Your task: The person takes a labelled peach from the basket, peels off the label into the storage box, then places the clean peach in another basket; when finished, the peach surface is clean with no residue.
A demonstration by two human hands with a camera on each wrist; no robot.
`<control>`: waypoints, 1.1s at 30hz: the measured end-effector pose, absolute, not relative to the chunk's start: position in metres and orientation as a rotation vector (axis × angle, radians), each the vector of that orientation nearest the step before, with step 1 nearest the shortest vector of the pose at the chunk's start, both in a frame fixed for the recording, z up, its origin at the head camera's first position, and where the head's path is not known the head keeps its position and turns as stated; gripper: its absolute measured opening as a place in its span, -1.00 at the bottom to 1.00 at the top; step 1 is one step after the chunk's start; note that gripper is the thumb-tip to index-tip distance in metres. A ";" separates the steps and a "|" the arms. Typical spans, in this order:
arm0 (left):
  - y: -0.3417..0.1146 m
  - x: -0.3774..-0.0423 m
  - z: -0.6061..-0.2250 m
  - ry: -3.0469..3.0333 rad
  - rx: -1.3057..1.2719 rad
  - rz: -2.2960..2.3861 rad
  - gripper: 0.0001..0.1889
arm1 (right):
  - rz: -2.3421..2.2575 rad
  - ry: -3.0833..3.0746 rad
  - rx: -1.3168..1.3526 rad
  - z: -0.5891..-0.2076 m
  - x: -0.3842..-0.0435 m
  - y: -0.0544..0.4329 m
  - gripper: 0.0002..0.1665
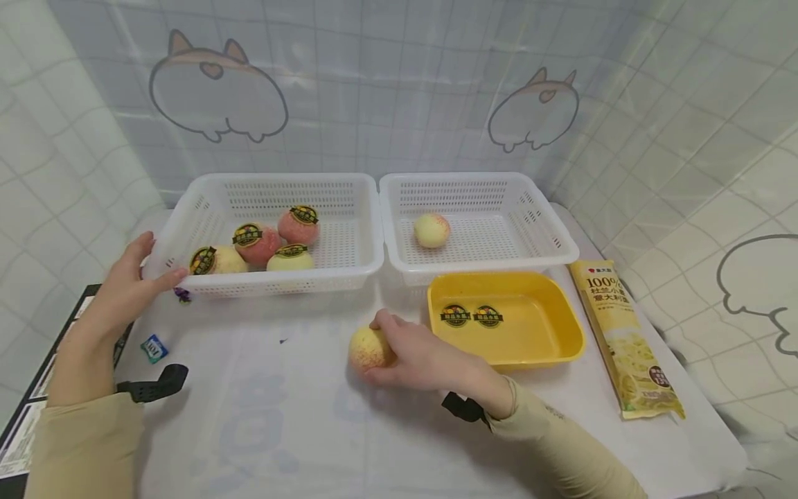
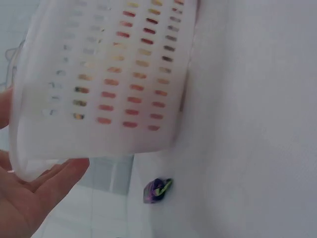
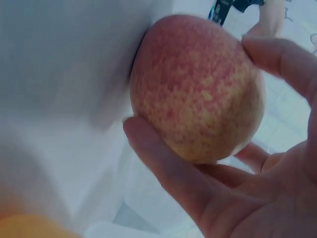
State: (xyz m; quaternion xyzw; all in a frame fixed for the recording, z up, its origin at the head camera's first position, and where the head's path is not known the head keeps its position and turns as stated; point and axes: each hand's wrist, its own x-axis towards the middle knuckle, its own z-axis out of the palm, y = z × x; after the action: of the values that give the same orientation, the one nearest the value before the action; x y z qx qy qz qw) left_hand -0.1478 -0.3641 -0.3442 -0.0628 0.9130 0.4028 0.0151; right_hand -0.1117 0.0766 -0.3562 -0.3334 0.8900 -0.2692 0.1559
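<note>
My right hand (image 1: 414, 353) holds a peach (image 1: 369, 348) low at the table, left of the yellow tray (image 1: 530, 357). In the right wrist view, this peach (image 3: 198, 89) shows a red, yellow-speckled skin between thumb and fingers. My left hand (image 1: 125, 284) grips the near left corner of the left white basket (image 1: 337, 277), thumb at the front rim. Inside lie several red and pale peaches (image 1: 298, 227) with black-and-gold labels. The right white basket (image 1: 530, 263) holds one pale peach (image 1: 431, 230), on which no label shows. Two similar labels (image 1: 456, 315) are in the yellow tray.
A yellow pasta packet (image 1: 630, 339) lies at the right table side. Small wrappers, one blue-green (image 1: 154, 348) and one purple (image 1: 182, 294), lie near the left hand. A dark-edged board with white panels (image 1: 25, 430) is at the far left. A patterned curtain (image 1: 386, 90) hangs behind.
</note>
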 end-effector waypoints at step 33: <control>-0.366 -0.146 -0.348 2.627 -0.354 1.427 0.00 | -0.844 2.276 -0.489 -0.228 -0.324 0.185 -0.18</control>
State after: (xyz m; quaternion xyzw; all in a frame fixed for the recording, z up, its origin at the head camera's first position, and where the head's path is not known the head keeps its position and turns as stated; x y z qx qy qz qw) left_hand -0.1464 -0.3656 -0.3480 -0.1174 0.8708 0.4729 0.0657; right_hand -0.3244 0.1849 -0.2275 -0.1868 0.8688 -0.3222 0.3263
